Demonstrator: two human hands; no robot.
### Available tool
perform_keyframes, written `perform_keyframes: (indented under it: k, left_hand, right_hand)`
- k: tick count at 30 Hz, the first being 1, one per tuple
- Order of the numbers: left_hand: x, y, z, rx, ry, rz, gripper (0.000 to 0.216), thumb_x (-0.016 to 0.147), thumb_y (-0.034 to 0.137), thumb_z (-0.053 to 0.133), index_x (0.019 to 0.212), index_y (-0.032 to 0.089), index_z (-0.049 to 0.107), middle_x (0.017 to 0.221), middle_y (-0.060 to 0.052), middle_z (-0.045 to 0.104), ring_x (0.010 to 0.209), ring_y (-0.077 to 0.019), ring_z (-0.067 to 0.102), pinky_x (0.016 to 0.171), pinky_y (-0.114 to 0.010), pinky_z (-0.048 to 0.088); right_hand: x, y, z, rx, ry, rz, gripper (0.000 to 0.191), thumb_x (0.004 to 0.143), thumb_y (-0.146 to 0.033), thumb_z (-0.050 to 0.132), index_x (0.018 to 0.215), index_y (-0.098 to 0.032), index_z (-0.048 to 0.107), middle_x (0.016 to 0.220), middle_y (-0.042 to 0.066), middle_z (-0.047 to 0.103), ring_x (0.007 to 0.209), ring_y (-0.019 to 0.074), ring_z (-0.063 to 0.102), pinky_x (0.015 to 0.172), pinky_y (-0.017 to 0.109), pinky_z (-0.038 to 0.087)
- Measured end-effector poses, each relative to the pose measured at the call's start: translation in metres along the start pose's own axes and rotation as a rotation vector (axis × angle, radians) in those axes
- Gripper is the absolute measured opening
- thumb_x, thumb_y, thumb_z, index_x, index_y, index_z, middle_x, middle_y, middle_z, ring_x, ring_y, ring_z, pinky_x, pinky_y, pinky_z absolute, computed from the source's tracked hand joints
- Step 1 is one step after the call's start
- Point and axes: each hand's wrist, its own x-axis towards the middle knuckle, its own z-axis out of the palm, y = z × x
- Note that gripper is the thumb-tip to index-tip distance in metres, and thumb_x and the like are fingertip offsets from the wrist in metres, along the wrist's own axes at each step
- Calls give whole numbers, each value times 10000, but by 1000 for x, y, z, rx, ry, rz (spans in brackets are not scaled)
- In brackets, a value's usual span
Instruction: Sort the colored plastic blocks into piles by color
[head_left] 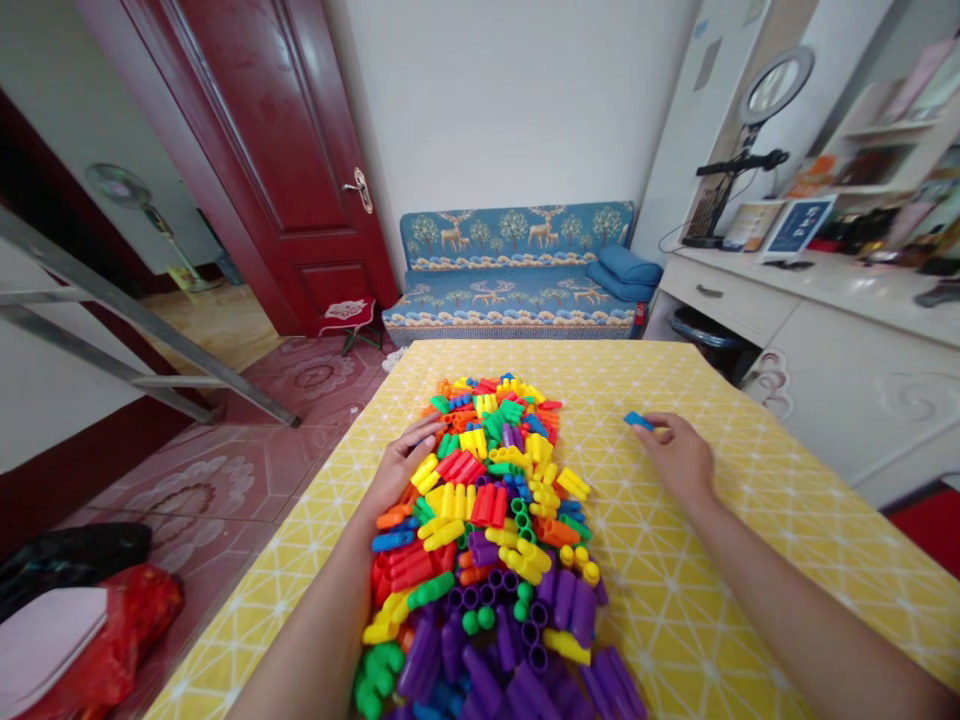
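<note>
A long heap of colourful plastic building blocks (480, 500), shaped like short joined tubes with rounded pegs, runs down the table. Purple ones gather at the near end, with yellow, red, green, orange and blue ones farther up. My left hand (409, 458) rests against the heap's left side, its fingers stretched forward and touching blocks at the edge; nothing seems gripped in it. To the right of the heap, apart from it, my right hand (679, 455) pinches a small blue building block (637, 420) between thumb and fingers, just over the cloth.
A yellow patterned cloth (630, 375) covers the table. Beyond stands a blue sofa bed (517, 290) with deer print. A white dresser (862, 340) is on the right, a metal ladder (150, 330) on the left. A red bag (142, 620) lies low at left.
</note>
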Motion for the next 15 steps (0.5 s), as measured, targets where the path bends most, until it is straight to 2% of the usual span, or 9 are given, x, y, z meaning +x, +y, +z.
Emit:
perform_keyframes:
  k: [3, 5, 7, 11, 15]
  left_hand:
    - [0, 2, 1, -4, 1, -7, 352, 853, 435, 592, 1105, 215, 700, 1385, -73, 526, 1317, -271, 428, 1126, -417, 301]
    - [0, 5, 1, -2, 1, -19, 352, 851, 439, 593, 1097, 212, 703, 1390, -73, 521, 1320, -274, 423, 1125, -416, 303]
    - [0, 7, 2, 4, -2, -24, 357, 847, 445, 595, 1093, 210, 704, 1394, -76, 517, 1321, -274, 421, 1124, -414, 304]
    - [-1, 11, 2, 16, -2, -33, 374, 842, 469, 591, 1083, 208, 709, 1374, -80, 535, 1325, -274, 415, 1127, -411, 298]
    - [-1, 8, 0, 42, 4, -33, 380, 838, 481, 593, 1093, 224, 707, 1383, -68, 528, 1325, -278, 414, 1133, -418, 284]
  right_hand:
    - [49, 59, -3, -226, -4, 36, 258, 697, -432, 614, 785, -193, 650, 771, 78, 649, 653, 207, 530, 595, 327, 386]
    - [69, 81, -1, -271, 9, 19, 205, 714, -378, 592, 772, -188, 640, 790, 84, 637, 689, 214, 534, 628, 337, 387]
    - [82, 89, 5, -279, 22, 20, 155, 729, -321, 574, 769, -183, 631, 802, 85, 627, 719, 215, 534, 661, 344, 390]
    - [99, 86, 18, -273, 32, 56, 85, 726, -227, 581, 780, -173, 618, 802, 79, 617, 735, 205, 525, 686, 333, 378]
    - [109, 86, 23, -275, 11, 60, 98, 724, -167, 586, 819, -156, 607, 812, 89, 605, 736, 195, 505, 689, 322, 350]
